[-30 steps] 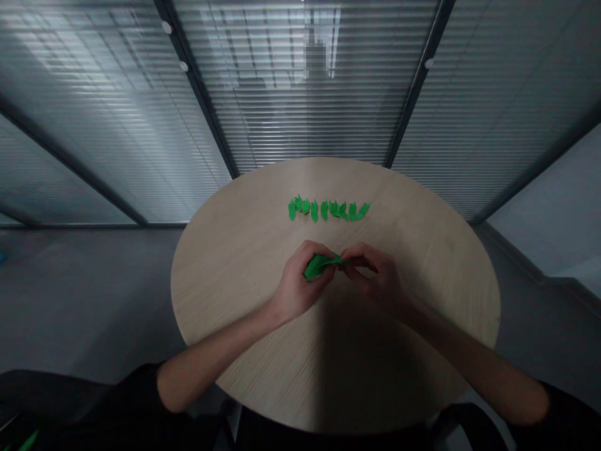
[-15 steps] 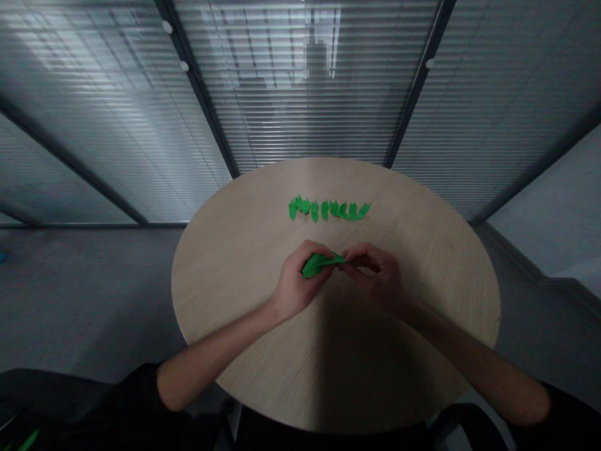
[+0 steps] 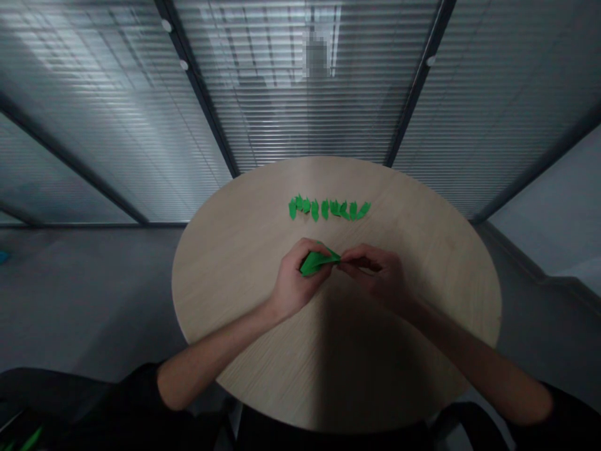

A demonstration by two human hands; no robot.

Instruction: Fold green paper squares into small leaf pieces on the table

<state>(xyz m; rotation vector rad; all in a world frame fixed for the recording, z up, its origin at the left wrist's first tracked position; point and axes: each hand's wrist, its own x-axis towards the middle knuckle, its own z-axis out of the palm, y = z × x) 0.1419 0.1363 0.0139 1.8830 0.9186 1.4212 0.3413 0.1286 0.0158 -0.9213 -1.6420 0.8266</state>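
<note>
My left hand (image 3: 298, 279) is closed around the wide end of a bright green leaf-shaped piece (image 3: 317, 263), paper by the look of it, while my right hand (image 3: 375, 275) pinches its pointed tip. Held between both hands just above the middle of the round pale-wood surface (image 3: 235, 294), the piece seems kept taut and steady. A row of small green leaf shapes (image 3: 326, 210) lies well beyond my hands, toward the surface's far edge, perhaps placed there to stay clear of my working space.
</note>
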